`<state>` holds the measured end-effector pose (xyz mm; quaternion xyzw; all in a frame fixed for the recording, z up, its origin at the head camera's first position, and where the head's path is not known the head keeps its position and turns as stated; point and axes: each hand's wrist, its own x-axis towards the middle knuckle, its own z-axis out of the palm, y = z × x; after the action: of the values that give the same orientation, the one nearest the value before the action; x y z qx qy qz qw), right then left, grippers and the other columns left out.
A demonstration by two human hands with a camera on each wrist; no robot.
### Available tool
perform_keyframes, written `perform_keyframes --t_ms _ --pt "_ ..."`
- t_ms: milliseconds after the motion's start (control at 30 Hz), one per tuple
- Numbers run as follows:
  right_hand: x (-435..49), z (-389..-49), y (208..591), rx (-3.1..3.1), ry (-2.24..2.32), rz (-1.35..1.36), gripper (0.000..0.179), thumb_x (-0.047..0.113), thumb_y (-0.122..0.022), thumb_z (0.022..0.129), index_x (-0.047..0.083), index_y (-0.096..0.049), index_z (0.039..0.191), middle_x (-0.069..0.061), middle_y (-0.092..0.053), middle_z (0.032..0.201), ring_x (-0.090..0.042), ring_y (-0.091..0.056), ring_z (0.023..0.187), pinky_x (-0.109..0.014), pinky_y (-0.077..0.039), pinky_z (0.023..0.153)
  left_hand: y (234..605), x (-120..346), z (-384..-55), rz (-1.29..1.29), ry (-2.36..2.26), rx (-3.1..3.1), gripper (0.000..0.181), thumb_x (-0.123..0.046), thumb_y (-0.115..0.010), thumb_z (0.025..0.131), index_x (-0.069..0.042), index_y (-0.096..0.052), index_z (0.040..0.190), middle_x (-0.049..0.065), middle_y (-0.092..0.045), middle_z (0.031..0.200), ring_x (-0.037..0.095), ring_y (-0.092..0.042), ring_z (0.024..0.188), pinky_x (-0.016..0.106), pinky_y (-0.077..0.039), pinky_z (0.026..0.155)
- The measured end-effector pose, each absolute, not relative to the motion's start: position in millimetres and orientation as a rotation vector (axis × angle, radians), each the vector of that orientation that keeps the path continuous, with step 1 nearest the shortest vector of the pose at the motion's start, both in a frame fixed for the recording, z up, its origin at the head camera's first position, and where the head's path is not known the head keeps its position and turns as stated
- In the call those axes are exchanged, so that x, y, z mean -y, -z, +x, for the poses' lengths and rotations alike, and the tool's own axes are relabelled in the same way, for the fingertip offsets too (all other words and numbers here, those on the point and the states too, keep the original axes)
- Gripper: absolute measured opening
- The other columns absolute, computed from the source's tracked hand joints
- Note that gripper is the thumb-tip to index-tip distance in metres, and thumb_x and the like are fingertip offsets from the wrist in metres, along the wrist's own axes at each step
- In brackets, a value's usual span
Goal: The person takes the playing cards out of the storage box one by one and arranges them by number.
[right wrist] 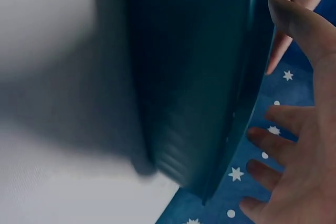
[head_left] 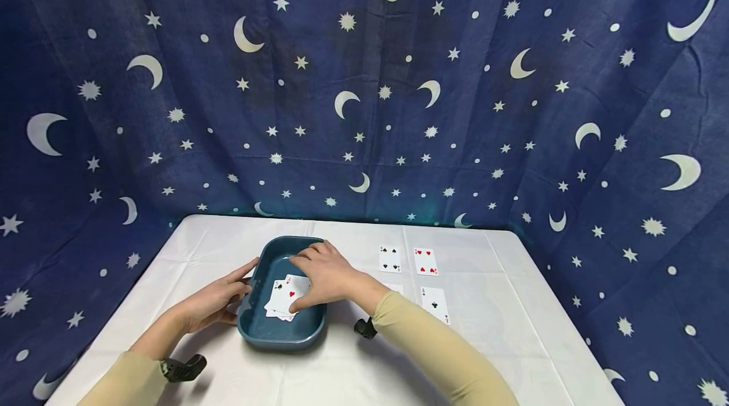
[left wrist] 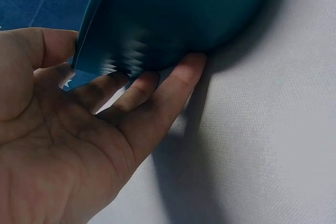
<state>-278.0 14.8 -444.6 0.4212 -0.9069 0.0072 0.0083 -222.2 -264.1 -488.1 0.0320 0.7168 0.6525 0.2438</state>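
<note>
A dark teal plastic tub stands on the white table. Inside it lies a small loose pile of playing cards; the top one shows a red heart, and part of a black-suited card shows beside it. My left hand holds the tub's left side. In the left wrist view its thumb is at the rim and several fingers touch the outer wall. My right hand is over the tub's right side, above the cards. Its fingers are spread and loosely bent, with nothing seen between them and the thumb.
Right of the tub, face-up cards lie on the table: a spade card, a heart card and a club card. Another card is partly hidden by the right arm. A blue curtain with moons and stars hangs behind.
</note>
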Motion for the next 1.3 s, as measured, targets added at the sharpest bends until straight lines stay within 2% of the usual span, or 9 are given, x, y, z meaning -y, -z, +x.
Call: perform_keyframes --t_ms 133,267,567,1000,1133,1300 --pt "-4.3 -279.2 450.4 2.865 0.024 1.281 0.108 0.085 -0.067 0.070 0.023 -0.046 0.156 0.004 -0.051 0.147 -0.021 -0.039 0.137 -0.049 -0.023 0.118 487.8 264.3 -222.6 0.080 -1.777 -1.963 0.074 -0.016 -0.046 0.105 -0.029 -0.007 0.166 0.024 -0.037 0.142 0.033 -0.050 0.122 0.053 -0.055 0.084" --pt "4.1 -279.9 457.3 2.911 0.092 1.227 0.110 0.087 -0.066 0.069 0.022 -0.047 0.155 0.003 -0.051 0.146 -0.022 -0.040 0.136 -0.052 -0.020 0.119 487.7 263.5 -222.9 0.061 -1.770 -1.974 0.073 -0.016 -0.046 0.105 -0.029 -0.009 0.166 0.023 -0.042 0.135 0.033 -0.049 0.122 0.053 -0.055 0.083" --pt "14.3 -281.3 468.8 2.949 0.254 1.140 0.097 0.088 -0.067 0.067 0.024 -0.061 0.140 0.005 -0.057 0.134 -0.020 -0.043 0.129 -0.050 -0.018 0.120 489.3 263.7 -223.2 0.066 -1.773 -1.975 0.074 -0.016 -0.046 0.105 -0.029 -0.008 0.166 0.025 -0.026 0.150 0.035 -0.047 0.124 0.053 -0.055 0.083" --pt "13.8 -284.3 473.2 2.967 0.303 1.127 0.087 0.087 -0.070 0.065 0.024 -0.069 0.126 0.002 -0.059 0.123 -0.021 -0.044 0.126 -0.052 -0.020 0.119 487.4 262.1 -221.9 0.058 -1.772 -1.964 0.074 -0.016 -0.047 0.105 -0.029 -0.008 0.166 0.025 -0.028 0.150 0.037 -0.042 0.130 0.055 -0.055 0.084" --pt "14.0 -284.7 474.5 2.965 0.320 1.134 0.085 0.085 -0.071 0.066 0.026 -0.069 0.127 0.002 -0.059 0.126 -0.022 -0.043 0.127 -0.053 -0.021 0.118 487.2 262.0 -221.4 0.051 -1.776 -1.963 0.074 -0.015 -0.047 0.104 -0.030 -0.009 0.166 0.024 -0.027 0.152 0.037 -0.042 0.131 0.055 -0.055 0.083" --pt "14.2 -286.7 475.9 2.968 0.324 1.152 0.084 0.081 -0.075 0.067 0.029 -0.068 0.132 0.003 -0.058 0.129 -0.021 -0.043 0.125 -0.054 -0.020 0.118 486.5 262.0 -221.4 0.041 -1.769 -1.973 0.074 -0.015 -0.046 0.104 -0.030 -0.009 0.166 0.023 -0.034 0.139 0.037 -0.041 0.128 0.053 -0.055 0.082"
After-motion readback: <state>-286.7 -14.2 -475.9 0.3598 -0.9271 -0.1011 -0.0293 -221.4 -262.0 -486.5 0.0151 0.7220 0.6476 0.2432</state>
